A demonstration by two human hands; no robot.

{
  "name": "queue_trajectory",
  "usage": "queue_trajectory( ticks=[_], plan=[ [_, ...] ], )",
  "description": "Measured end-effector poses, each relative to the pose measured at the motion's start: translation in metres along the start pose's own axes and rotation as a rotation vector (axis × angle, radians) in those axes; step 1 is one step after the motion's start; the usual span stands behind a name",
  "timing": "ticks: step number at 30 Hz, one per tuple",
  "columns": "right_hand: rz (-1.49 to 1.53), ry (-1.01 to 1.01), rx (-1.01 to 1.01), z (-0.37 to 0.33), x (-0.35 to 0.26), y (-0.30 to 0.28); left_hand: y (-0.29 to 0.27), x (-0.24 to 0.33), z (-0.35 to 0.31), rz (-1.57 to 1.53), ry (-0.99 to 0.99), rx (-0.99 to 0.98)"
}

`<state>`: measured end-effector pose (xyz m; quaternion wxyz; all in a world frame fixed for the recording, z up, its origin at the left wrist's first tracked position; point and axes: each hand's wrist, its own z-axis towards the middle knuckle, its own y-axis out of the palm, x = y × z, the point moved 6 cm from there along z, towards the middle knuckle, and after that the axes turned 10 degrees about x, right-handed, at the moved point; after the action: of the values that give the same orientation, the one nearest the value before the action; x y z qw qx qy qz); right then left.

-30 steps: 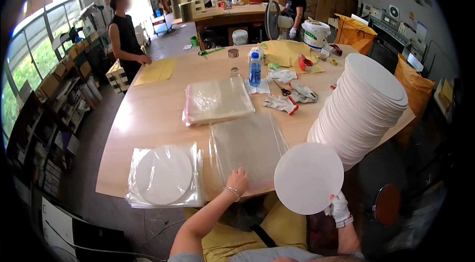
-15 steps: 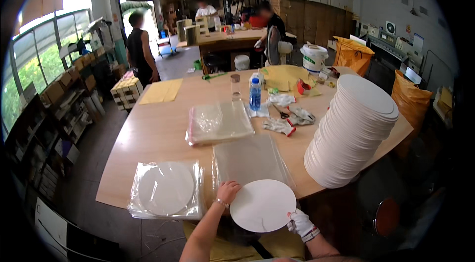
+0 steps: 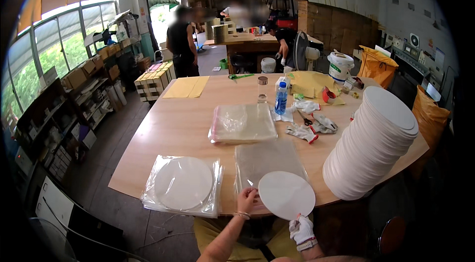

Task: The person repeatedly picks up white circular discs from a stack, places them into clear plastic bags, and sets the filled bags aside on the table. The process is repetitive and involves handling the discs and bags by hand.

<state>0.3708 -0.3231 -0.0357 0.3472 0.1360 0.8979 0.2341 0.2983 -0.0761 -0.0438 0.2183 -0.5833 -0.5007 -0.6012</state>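
A round white disc (image 3: 287, 195) lies tilted over the near end of a stack of clear plastic bags (image 3: 269, 158). My gloved right hand (image 3: 301, 230) grips its lower right edge, with the thumb on top. My bare left hand (image 3: 247, 200) is left of the disc, its fingers bent and closed at the near edge of the top clear bag. Further left lies a pile of bagged white discs (image 3: 183, 183). On the right, a tall leaning stack of white discs (image 3: 368, 145) stands near the table edge.
Beyond my hands lie another pile of clear bags (image 3: 242, 122), work gloves (image 3: 302, 132), scissors (image 3: 305, 119), a blue-capped water bottle (image 3: 281, 98) and yellow sheets (image 3: 186, 86) on the wooden table (image 3: 153, 123). A person (image 3: 181, 44) stands past the far left corner; others are further back.
My left hand has left the disc's upper left edge and moved down to the bag's near edge. The right hand still holds the disc. The view has shifted left.
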Motion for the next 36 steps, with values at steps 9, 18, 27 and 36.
queue_trajectory(
  ticks=[9, 18, 27, 36],
  plan=[
    [-0.019, 0.000, 0.011, -0.010, 0.001, 0.008, 0.071, -0.094, -0.061, 0.711, 0.707, -0.166],
    [-0.066, 0.054, 0.063, 0.002, 0.033, 0.003, 0.017, -0.134, -0.139, -0.125, -0.305, 0.028],
    [0.080, 0.144, -0.266, 0.040, 0.025, 0.034, 0.010, -0.152, -0.122, -0.168, -0.341, -0.007],
    [0.131, 0.260, -0.429, 0.045, 0.023, 0.040, 0.014, -0.116, -0.129, -0.181, -0.428, -0.137]
  ],
)
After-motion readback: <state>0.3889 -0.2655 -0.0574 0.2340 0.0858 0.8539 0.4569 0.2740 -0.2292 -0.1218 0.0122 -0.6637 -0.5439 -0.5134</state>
